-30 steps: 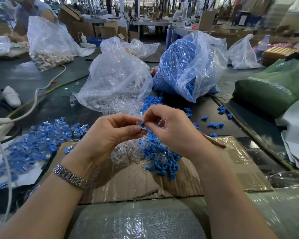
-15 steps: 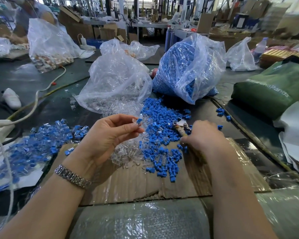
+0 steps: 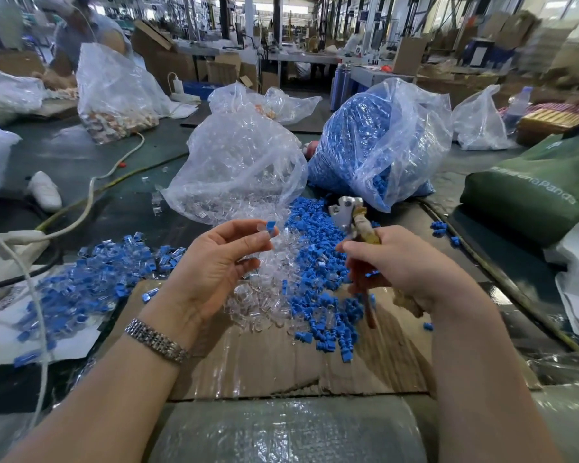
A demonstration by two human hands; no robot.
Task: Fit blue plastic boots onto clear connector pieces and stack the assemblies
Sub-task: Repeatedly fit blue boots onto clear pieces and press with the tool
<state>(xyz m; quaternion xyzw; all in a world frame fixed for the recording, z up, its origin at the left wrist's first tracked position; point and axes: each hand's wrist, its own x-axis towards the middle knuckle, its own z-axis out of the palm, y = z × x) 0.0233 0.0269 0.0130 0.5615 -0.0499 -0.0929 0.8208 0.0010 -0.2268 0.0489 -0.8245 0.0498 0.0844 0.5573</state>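
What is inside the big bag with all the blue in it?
The bag is packed with small blue plastic boots, and some spill out at its base. What lies deep inside is hidden.

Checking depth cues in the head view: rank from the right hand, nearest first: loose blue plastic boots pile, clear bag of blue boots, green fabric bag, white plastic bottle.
1. Loose blue plastic boots pile, just left of the right hand.
2. Clear bag of blue boots, behind it.
3. Green fabric bag, far right; close to 2, hard to call.
4. White plastic bottle, far back right.
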